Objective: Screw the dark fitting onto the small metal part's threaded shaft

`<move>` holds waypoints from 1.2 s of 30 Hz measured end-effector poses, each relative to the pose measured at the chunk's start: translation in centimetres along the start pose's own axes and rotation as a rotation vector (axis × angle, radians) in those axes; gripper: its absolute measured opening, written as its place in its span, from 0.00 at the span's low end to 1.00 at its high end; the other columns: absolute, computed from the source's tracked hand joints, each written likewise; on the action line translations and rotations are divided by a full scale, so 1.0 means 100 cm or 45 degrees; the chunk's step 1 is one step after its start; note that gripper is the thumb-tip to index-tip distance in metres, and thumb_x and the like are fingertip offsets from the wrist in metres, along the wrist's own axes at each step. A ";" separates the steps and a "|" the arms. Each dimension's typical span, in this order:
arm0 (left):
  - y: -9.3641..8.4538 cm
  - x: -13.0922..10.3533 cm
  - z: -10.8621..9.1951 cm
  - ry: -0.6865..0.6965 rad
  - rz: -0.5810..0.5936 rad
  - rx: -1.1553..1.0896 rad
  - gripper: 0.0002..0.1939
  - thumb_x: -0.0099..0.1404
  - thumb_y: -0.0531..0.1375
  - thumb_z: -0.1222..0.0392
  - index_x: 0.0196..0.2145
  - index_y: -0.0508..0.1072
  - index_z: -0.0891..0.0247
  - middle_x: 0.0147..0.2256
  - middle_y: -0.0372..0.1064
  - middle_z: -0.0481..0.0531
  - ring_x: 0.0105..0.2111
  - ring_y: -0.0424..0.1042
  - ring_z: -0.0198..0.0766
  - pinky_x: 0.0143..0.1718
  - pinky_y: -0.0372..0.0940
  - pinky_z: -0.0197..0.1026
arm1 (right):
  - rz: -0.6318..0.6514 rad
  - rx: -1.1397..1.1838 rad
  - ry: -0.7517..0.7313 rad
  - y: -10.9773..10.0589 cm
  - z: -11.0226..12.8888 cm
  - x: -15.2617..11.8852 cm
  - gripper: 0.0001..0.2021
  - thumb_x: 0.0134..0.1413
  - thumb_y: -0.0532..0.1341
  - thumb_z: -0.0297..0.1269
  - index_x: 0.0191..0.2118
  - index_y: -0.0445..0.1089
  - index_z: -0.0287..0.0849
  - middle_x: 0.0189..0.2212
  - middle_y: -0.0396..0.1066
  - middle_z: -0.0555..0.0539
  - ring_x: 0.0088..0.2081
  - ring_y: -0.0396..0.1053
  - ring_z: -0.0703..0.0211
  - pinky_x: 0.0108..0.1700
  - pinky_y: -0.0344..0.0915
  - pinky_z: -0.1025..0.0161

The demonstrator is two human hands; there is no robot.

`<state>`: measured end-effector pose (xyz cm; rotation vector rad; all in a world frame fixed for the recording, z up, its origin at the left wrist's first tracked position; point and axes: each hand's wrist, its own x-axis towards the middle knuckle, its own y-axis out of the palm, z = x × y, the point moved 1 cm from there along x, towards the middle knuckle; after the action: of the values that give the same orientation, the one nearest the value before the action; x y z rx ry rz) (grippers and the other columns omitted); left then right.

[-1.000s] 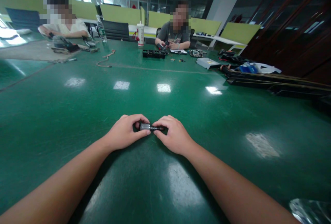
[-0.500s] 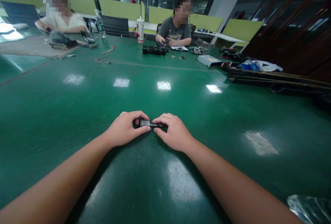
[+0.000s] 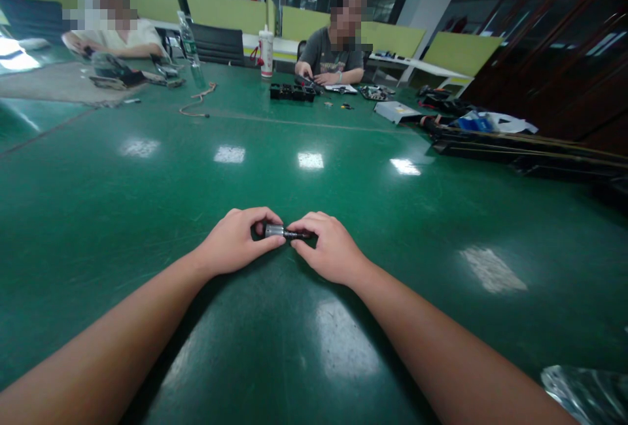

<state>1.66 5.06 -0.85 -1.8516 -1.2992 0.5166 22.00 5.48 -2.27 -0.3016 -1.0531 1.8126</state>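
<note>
- Plainly, the left hand (image 3: pixel 233 240) pinches a small metal part (image 3: pixel 275 231) by its silver cylinder, thumb at the near side and forefinger arched over the far side.
- The right hand (image 3: pixel 336 248) pinches the same part by its thinner, dark shaft, thumb and forefinger curled about it.
- The metal part lies crosswise between the two hands, cylinder toward the left palm, shaft pointing into the right; the fingertips of both hands nearly meet. Whether it touches the green tabletop (image 3: pixel 245 183) cannot be told.
- Near the right forearm, in the lower corner, sits some crumpled clear plastic (image 3: pixel 583 387).
- Well beyond the hands are a thin cord (image 3: pixel 197 99), a black compartmented tray (image 3: pixel 292 92), a white tumbler (image 3: pixel 266 53) with a straw and a clear bottle (image 3: pixel 187 42).
- Off to the right are a gray metal box (image 3: pixel 396 112) and long dark rails (image 3: pixel 520 145).
- Across the table sit a person in a gray T-shirt (image 3: pixel 324 52) and another in a white top (image 3: pixel 140 39), before yellow-green partitions (image 3: pixel 226 12).
</note>
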 end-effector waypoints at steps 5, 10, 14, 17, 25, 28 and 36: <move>0.000 0.000 0.000 0.003 0.007 -0.007 0.13 0.63 0.61 0.49 0.41 0.77 0.58 0.31 0.74 0.47 0.32 0.71 0.38 0.33 0.61 0.37 | 0.001 -0.004 -0.005 0.001 0.000 0.000 0.09 0.53 0.65 0.32 0.42 0.76 0.46 0.37 0.75 0.49 0.41 0.69 0.56 0.44 0.61 0.59; 0.000 0.001 0.000 -0.002 0.007 -0.014 0.14 0.63 0.61 0.49 0.41 0.77 0.58 0.30 0.73 0.47 0.31 0.71 0.38 0.33 0.61 0.38 | 0.003 -0.025 -0.021 0.001 -0.001 0.000 0.10 0.55 0.66 0.33 0.44 0.76 0.47 0.37 0.76 0.48 0.41 0.69 0.57 0.44 0.60 0.59; 0.001 0.000 0.001 -0.002 0.002 -0.014 0.14 0.63 0.61 0.49 0.42 0.77 0.58 0.30 0.73 0.47 0.32 0.71 0.39 0.34 0.61 0.38 | 0.007 -0.039 -0.022 0.001 -0.002 0.000 0.09 0.56 0.65 0.34 0.43 0.77 0.48 0.37 0.76 0.49 0.40 0.69 0.57 0.42 0.59 0.59; 0.001 0.000 0.001 -0.007 0.005 -0.003 0.14 0.63 0.61 0.49 0.42 0.77 0.58 0.30 0.73 0.47 0.32 0.71 0.38 0.33 0.61 0.38 | 0.004 -0.036 -0.026 0.001 -0.001 0.000 0.08 0.56 0.65 0.34 0.43 0.77 0.47 0.36 0.76 0.49 0.40 0.69 0.57 0.42 0.59 0.59; 0.000 0.000 0.001 -0.003 0.007 0.004 0.14 0.63 0.61 0.48 0.42 0.77 0.58 0.31 0.74 0.47 0.32 0.71 0.39 0.34 0.61 0.38 | 0.010 -0.038 -0.021 0.001 0.000 0.000 0.08 0.56 0.65 0.34 0.43 0.76 0.47 0.36 0.76 0.49 0.40 0.69 0.57 0.43 0.59 0.59; 0.000 0.000 0.000 -0.010 0.011 -0.002 0.14 0.63 0.61 0.49 0.42 0.77 0.58 0.31 0.74 0.48 0.32 0.71 0.39 0.34 0.61 0.38 | 0.009 -0.032 -0.020 0.001 -0.001 0.000 0.08 0.56 0.65 0.33 0.43 0.76 0.46 0.36 0.76 0.49 0.40 0.69 0.57 0.43 0.59 0.59; 0.001 0.001 -0.001 -0.011 0.020 -0.002 0.14 0.63 0.62 0.49 0.42 0.77 0.58 0.31 0.73 0.47 0.32 0.71 0.38 0.33 0.60 0.38 | 0.020 -0.024 -0.021 0.001 -0.001 0.000 0.09 0.55 0.65 0.32 0.43 0.77 0.46 0.36 0.75 0.49 0.40 0.69 0.58 0.43 0.59 0.60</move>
<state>1.77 5.11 -0.86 -1.8639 -1.2919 0.5325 21.98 5.51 -2.40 -0.3073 -1.0824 1.8229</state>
